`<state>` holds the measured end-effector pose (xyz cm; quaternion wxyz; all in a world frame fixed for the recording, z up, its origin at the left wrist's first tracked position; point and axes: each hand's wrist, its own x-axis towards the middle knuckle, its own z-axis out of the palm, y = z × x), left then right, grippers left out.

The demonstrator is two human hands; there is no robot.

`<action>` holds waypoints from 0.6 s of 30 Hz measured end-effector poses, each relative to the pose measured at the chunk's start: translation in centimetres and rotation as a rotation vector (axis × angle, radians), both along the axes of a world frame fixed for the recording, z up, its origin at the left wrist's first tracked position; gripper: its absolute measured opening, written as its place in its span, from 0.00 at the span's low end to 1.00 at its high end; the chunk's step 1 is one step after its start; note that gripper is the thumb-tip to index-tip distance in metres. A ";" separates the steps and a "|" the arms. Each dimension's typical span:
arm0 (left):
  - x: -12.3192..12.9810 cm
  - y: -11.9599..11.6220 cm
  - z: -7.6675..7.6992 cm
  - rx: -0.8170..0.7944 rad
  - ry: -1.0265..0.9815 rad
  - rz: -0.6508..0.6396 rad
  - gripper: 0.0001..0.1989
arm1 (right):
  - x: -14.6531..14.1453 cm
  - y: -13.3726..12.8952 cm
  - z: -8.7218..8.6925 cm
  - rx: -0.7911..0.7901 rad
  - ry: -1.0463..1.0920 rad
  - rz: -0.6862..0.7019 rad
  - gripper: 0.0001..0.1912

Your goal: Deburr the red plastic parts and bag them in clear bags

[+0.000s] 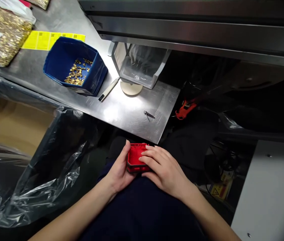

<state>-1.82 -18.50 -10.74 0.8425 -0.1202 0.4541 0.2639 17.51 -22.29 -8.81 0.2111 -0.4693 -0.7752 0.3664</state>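
A red case (pixel 134 154), its inside showing and a dark edging along its near side, is held low in front of the person's dark blue clothing, just off the near corner of the metal counter (pixel 129 115). The left hand (pixel 122 167) grips its left side, thumb up along the wall; the right hand (pixel 162 167) lies over its right side with fingers bent, though whether it grips cannot be told. On the counter near that corner is a small metal clipper (pixel 149 114), then a round beige disc (pixel 131 89) in front of a clear bin (pixel 142 75) with grey edges. A pale, slim tool (pixel 109 89) lies between the disc and a blue bin (pixel 99 74) holding small gold-coloured pieces (pixel 75 75). Beyond are yellow labels (pixel 38 40) and a filled bag (pixel 8 36).
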 end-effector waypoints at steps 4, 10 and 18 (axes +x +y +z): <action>0.6 0.0 0.2 0.087 0.057 -0.096 0.29 | 0.1 -0.6 -0.2 0.060 0.107 -0.196 0.21; 0.2 -0.1 0.4 0.365 0.193 -0.207 0.23 | 2.0 0.7 1.7 -0.338 0.354 -0.412 0.20; -0.4 0.4 0.4 0.733 0.327 -0.422 0.20 | 2.4 0.8 2.2 -0.169 0.231 -0.335 0.22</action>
